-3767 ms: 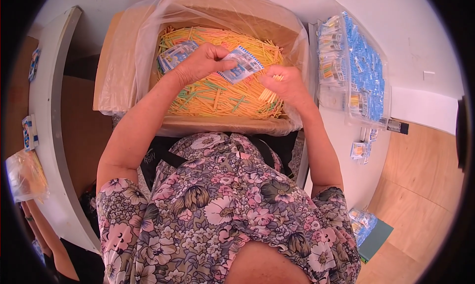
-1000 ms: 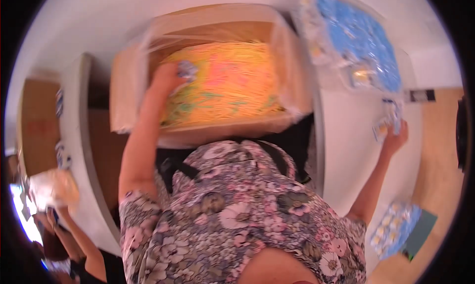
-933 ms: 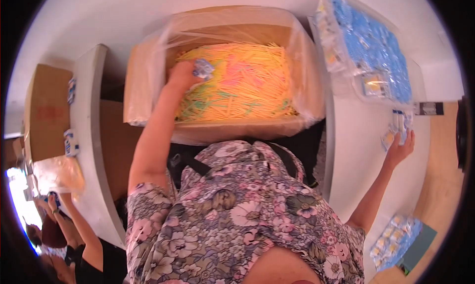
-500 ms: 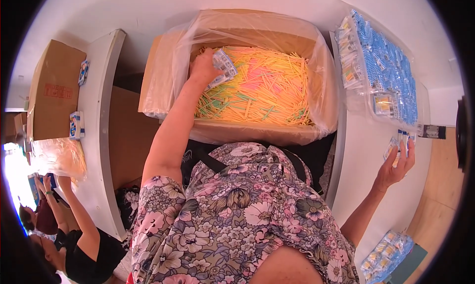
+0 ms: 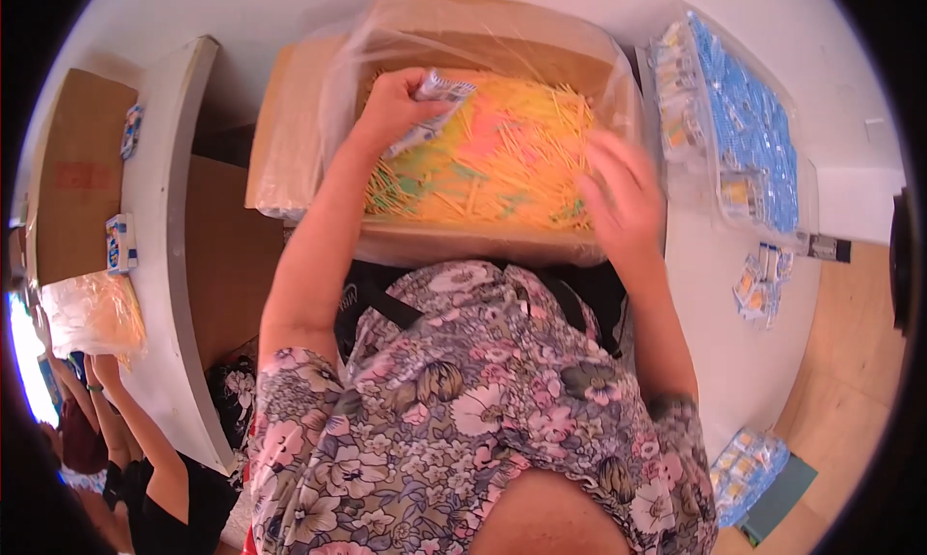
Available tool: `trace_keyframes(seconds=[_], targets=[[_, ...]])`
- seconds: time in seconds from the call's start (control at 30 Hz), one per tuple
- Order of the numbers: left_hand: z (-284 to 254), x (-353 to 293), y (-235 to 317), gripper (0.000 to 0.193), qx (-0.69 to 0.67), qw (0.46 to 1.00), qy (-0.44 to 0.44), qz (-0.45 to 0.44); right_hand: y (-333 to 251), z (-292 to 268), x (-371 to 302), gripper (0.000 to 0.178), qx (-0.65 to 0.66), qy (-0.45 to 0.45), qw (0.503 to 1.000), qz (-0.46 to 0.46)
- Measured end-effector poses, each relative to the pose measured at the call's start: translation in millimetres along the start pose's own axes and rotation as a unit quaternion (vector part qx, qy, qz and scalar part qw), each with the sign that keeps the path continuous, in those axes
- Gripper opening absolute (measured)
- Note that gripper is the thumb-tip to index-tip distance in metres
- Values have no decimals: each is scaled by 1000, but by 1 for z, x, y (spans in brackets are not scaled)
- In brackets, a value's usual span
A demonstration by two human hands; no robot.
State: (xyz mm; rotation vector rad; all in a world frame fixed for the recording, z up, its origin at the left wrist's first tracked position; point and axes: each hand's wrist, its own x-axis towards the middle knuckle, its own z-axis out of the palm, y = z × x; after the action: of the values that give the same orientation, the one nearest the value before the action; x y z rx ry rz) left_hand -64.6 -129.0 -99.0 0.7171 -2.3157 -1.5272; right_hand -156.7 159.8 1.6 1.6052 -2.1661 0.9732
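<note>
In my left hand (image 5: pixel 394 111) is a small clear plastic packet (image 5: pixel 442 91) with a blue and white edge, pinched between thumb and fingers. That hand is over the left part of a cardboard box (image 5: pixel 463 234) lined with clear plastic film. Loose thin sticks (image 5: pixel 497 154) in yellow, orange, pink and green fill the box. My right hand (image 5: pixel 628 193) is above the box's right side, smeared by motion, with thumb and fingers apart and nothing visible in them.
On the right table (image 5: pixel 715 352), a clear bin (image 5: pixel 719 202) holds many blue-edged packets. Several loose packets (image 5: pixel 760 284) lie nearer me, and a bundle of packets (image 5: pixel 748 468) sits farther down. At left, another person (image 5: pixel 159 468) works near a carton (image 5: pixel 82 169).
My right hand has swung left from the loose packets on the table to the box's right side. My left hand still grips its packet, now tilted differently. The view has shifted slightly.
</note>
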Motion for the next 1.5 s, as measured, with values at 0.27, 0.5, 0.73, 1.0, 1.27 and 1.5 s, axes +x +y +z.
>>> trace_keyframes(seconds=[0.27,0.5,0.73,1.0,1.27,1.5], targets=[[31,-3,27,18,-253,940,-219,71,40,95,47,24,126,-206,950,199],[19,7,4,18,-96,989,-90,63,62,106,11,16,29,-369,919,131],[23,15,-12,21,-59,995,-30,69,60,140,9,19,-80,-438,888,119],[25,21,-14,22,-37,995,-24,92,71,138,8,19,-50,-412,904,100],[11,9,0,20,-271,939,-210,15,82,106,32,21,184,-353,828,396],[31,-6,8,14,-233,878,-415,50,61,114,36,16,389,-235,778,433]])
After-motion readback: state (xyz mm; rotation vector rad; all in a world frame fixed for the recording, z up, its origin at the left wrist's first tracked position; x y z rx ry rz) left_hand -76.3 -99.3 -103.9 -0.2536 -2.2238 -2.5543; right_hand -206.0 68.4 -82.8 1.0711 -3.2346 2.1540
